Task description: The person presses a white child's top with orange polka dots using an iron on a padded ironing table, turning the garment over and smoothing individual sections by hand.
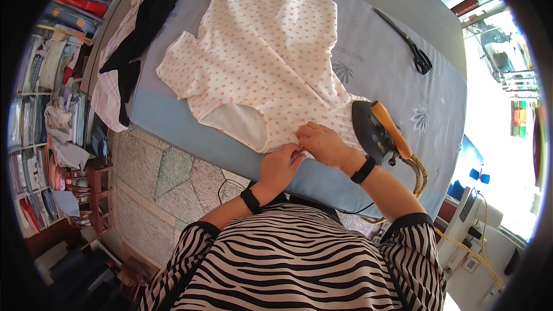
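A white short-sleeved top with orange dots (268, 47) lies spread on a padded, cloth-covered table (173, 116), its neck opening towards me. At the garment's near edge, between neckline and right-hand sleeve, my left hand (281, 166) pinches the fabric between thumb and fingers. My right hand (322, 143) grips the same edge just beside it, fingers bent over the cloth. The fingertips of both hands nearly touch. Right of my right hand, a clothes iron with an orange handle (391, 129) rests by the sleeve, its dark plate partly against the garment.
Black-handled scissors (417, 54) lie at the table's far right. Black cloth (151, 26) and pink checked fabric (108, 99) cover the left edge. The iron's hose (419, 177) runs off the near right side. Shelves of folded fabrics (32, 116) stand left, near a wooden stool (99, 198).
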`<action>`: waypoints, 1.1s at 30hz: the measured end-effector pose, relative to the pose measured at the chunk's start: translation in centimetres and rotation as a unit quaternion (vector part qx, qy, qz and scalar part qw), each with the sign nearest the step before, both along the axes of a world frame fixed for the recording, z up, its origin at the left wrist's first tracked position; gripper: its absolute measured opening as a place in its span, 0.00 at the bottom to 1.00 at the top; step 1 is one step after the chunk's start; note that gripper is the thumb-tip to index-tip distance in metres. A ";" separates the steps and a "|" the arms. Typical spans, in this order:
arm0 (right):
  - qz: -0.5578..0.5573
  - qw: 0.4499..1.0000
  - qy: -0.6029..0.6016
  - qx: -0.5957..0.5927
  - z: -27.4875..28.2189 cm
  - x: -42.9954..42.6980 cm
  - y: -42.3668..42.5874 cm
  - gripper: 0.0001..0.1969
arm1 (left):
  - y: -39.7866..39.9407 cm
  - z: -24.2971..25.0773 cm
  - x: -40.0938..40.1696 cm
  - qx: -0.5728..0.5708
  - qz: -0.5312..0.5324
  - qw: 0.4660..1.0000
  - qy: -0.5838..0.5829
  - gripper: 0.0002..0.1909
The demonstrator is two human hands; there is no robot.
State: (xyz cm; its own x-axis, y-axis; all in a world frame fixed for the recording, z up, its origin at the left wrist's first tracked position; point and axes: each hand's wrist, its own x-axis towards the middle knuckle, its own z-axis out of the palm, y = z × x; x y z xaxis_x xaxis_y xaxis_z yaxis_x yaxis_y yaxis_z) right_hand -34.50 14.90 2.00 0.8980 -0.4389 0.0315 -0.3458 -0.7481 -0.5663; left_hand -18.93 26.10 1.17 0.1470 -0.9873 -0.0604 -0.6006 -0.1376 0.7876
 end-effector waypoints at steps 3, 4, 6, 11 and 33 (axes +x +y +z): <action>0.009 0.998 0.058 -0.011 0.5 0.2 0.1 0.06 | 0.0 -0.7 -0.3 0.006 0.013 1.000 -0.005 0.06; 0.004 0.997 0.079 -0.010 0.7 0.5 0.2 0.06 | 0.1 -0.8 -0.4 0.006 0.016 1.000 -0.005 0.06; -0.001 0.995 0.099 -0.011 0.8 1.2 0.7 0.07 | 0.4 -0.8 -0.3 -0.046 -0.012 0.997 -0.052 0.04; -0.112 0.985 0.053 -0.124 -0.1 1.4 3.0 0.10 | -0.4 0.5 2.0 -0.045 -0.054 0.987 -0.142 0.08; -0.145 0.973 0.165 -0.075 -0.7 0.4 10.4 0.32 | -6.4 -1.1 4.8 -0.060 -0.268 0.943 -0.189 0.28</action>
